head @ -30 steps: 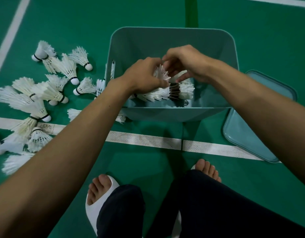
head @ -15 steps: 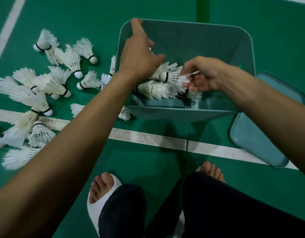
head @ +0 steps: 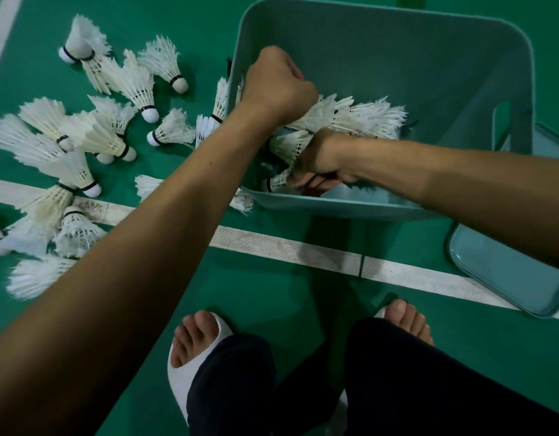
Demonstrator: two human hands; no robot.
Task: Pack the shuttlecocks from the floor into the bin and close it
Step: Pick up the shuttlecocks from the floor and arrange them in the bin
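The teal bin stands open on the green floor. A pile of white feather shuttlecocks lies in its left half. My left hand is a fist just inside the bin's left wall, fingers curled down into the feathers of the pile. My right hand reaches across low in the bin's front left corner and grips shuttlecocks there. Several more shuttlecocks are scattered on the floor to the left of the bin. The teal lid lies flat on the floor at the bin's right.
A white court line runs across the floor in front of the bin. My feet in white slides and dark trouser legs are at the bottom of view. One shuttlecock sticks out under the bin's front left corner.
My left hand has come down from the bin's far left rim and closed into a fist on the pile. My right hand has moved left and lower into the front corner.
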